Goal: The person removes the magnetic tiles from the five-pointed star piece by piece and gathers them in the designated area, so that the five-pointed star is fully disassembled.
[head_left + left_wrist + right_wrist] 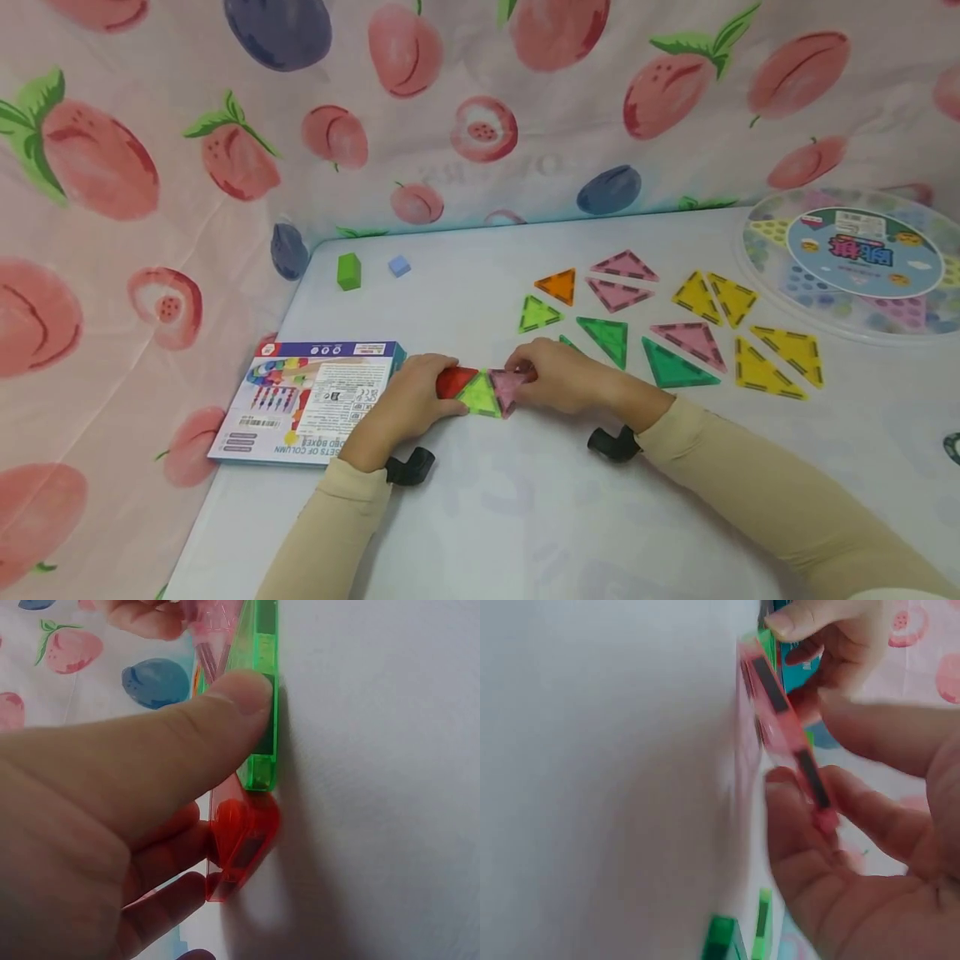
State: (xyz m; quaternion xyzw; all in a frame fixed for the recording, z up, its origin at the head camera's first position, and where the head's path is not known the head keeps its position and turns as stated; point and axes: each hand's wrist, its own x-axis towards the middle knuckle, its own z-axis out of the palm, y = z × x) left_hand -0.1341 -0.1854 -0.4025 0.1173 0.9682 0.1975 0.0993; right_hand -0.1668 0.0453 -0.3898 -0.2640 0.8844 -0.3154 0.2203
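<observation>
In the head view a red magnetic tile (453,382), a light-green triangle tile (481,395) and a pink triangle tile (507,388) sit edge to edge in a row. My left hand (417,398) holds the left end of this row; its thumb presses the green tile's edge (262,735) while the fingers touch the red tile (244,847). At the right end, my right hand (558,377) pinches the pink tile, whose edge (787,724) appears tilted in the right wrist view. Part of the red tile is covered by the left fingers.
Loose triangle tiles lie to the right: orange (558,287), light green (538,314), dark green (606,339), pink (622,265) and yellow (765,367). A printed box (255,392) lies left, blocks (348,272) behind it, and a round clear case (772,310) at the far right.
</observation>
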